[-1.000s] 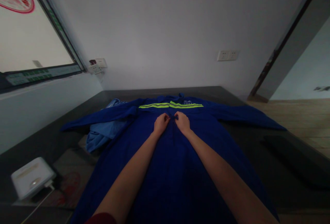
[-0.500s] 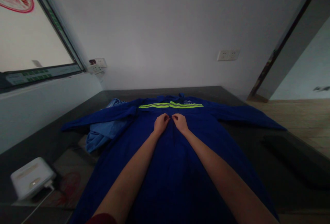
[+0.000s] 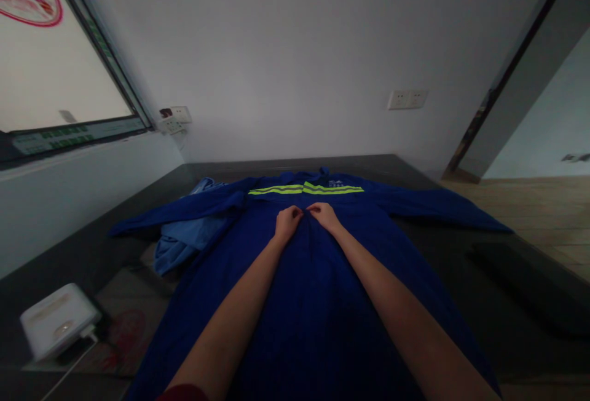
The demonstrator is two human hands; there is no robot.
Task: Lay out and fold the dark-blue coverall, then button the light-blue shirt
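Spread flat before me is a dark blue work garment (image 3: 322, 302), its sleeves stretched out to both sides. A yellow-green reflective strip (image 3: 281, 190) crosses its chest. My left hand (image 3: 289, 224) pinches the cloth at the front opening, just below the strip. Close beside it on the right, my right hand (image 3: 324, 214) pinches the opposite edge of that opening. The two sets of fingertips nearly meet. Whether a button or fastener lies between them is too small to tell.
A lighter blue folded cloth (image 3: 184, 241) lies partly under the garment's left sleeve. A white box (image 3: 59, 321) with a plugged-in cable stands at the near left of the dark table (image 3: 364, 164). On the right lies a long black object (image 3: 525, 290). The wall carries sockets (image 3: 408, 99).
My right hand has turned slightly, its fingers now reaching flatter toward the left. My left hand has barely shifted, and the garment lies the same.
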